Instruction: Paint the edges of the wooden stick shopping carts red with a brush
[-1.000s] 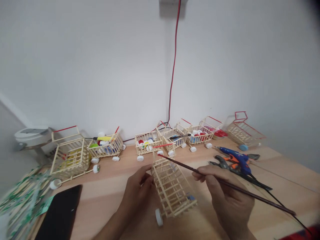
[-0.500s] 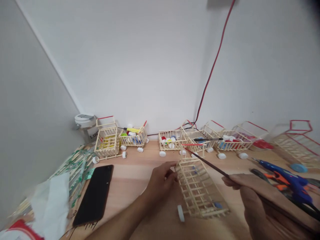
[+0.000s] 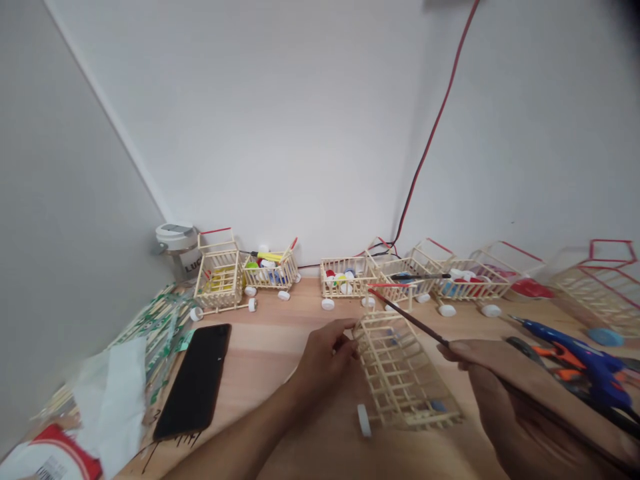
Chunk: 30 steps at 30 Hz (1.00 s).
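Observation:
A small stick-built shopping cart (image 3: 400,373) stands on the table in front of me, with a white wheel (image 3: 363,420) at its near left corner. My left hand (image 3: 330,353) has its fingers closed on the cart's far left side. In my right hand (image 3: 520,400) is a thin paintbrush (image 3: 420,325), gripped like a pen. Its reddish tip is at the left end of the cart's red handle bar (image 3: 393,285), touching or very close to it. The bar looks red along most of its length.
Several similar carts (image 3: 347,277) holding coloured caps line the wall. A black phone (image 3: 195,380), stick packets (image 3: 145,347) and white paper (image 3: 117,380) lie left. A blue glue gun (image 3: 575,347) lies right. A lidded container (image 3: 177,250) stands at the back left.
The brush tip has slid slightly left along the handle bar. The whole view has shifted a little; my left hand keeps its hold on the cart.

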{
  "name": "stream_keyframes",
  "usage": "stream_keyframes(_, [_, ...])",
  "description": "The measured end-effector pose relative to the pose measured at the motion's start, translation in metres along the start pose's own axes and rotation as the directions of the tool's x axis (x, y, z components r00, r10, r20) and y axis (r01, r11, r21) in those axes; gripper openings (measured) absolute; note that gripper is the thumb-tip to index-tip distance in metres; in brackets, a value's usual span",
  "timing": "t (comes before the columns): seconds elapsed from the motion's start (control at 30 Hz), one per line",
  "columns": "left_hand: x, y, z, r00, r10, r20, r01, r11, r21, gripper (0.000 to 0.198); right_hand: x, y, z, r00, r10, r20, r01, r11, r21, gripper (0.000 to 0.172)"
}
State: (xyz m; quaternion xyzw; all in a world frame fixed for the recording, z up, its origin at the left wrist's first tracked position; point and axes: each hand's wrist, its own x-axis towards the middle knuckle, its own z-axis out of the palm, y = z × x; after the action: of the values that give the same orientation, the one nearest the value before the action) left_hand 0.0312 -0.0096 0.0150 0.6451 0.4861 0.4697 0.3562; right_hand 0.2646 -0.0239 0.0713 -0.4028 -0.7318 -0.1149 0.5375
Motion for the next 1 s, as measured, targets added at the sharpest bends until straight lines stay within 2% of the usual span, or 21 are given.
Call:
stream_keyframes(0.1, [-0.001, 0.001, 0.0, 1.0, -0.002, 0.004, 0.002, 1.0, -0.003, 0.041, 0.002, 0.001, 0.002, 0.99, -0.137, 0.043, 0.14, 0.987, -0.084, 0.018])
stream_keyframes(0.3, [0.0, 0.0, -0.001, 1.0, 0.001, 0.012, -0.001, 1.0, -0.001, 0.04, 0.005, -0.002, 0.001, 0.973, -0.222, 0.066, 0.229, 0.962, -0.148, 0.018])
stream_keyframes(0.57, [0.0, 0.001, -0.001, 1.0, -0.005, 0.007, 0.005, 1.0, 0.004, 0.041, -0.002, -0.001, -0.01, 0.978, -0.159, 0.137, 0.174, 0.979, -0.102, 0.017])
stream_keyframes(0.7, [0.0, 0.002, -0.001, 1.0, -0.008, 0.009, 0.008, 1.0, 0.014, 0.041, 0.0, -0.002, -0.008, 0.984, -0.167, 0.059, 0.169, 0.985, -0.036, 0.018])
stream_keyframes(0.87, [0.0, 0.003, -0.001, 1.0, -0.009, 0.007, 0.009, 1.0, 0.007, 0.042, 0.007, -0.003, -0.003, 0.983, -0.165, 0.083, 0.168, 0.985, -0.035, 0.018])
stream_keyframes(1.0, [0.0, 0.004, -0.002, 1.0, 0.0, 0.016, 0.0, 1.0, 0.007, 0.042, 0.006, -0.005, 0.004, 0.997, -0.063, 0.041, 0.057, 0.989, 0.134, 0.013])
